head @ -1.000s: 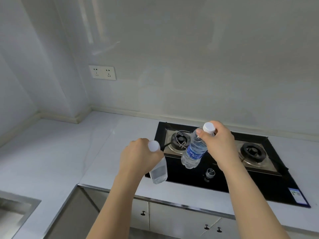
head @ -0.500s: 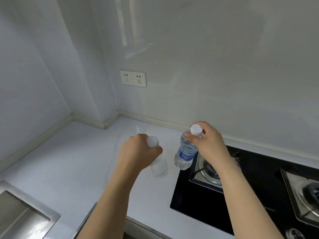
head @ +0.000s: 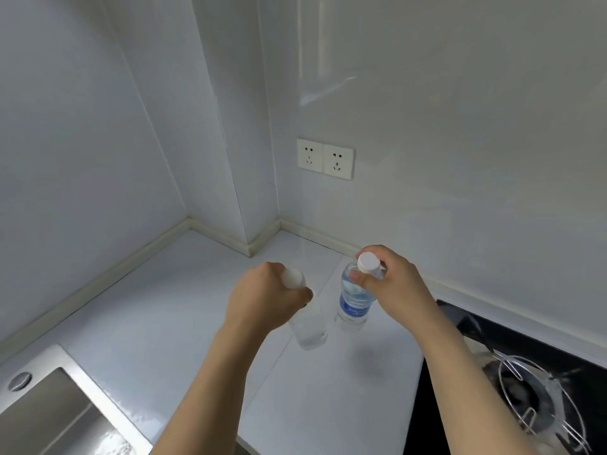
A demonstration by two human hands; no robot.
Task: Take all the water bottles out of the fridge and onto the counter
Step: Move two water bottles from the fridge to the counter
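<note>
My left hand (head: 262,300) grips the neck of a clear unlabelled water bottle (head: 310,330) with a white cap; the bottle hangs upright just above or on the white counter (head: 164,310), I cannot tell which. My right hand (head: 391,284) pinches the neck of a second bottle (head: 353,303), which has a blue label and a white cap and stands beside the first one, close to the counter's surface. No fridge is in view.
A black gas hob (head: 525,382) with a metal pan support lies at the right. A steel sink (head: 42,408) is at the lower left. A double wall socket (head: 325,158) sits on the back wall, above a boxed wall corner.
Both hands have carried the bottles leftwards, off the hob and over the white counter, and lower. The view has swung left, so the sink and corner show more.
</note>
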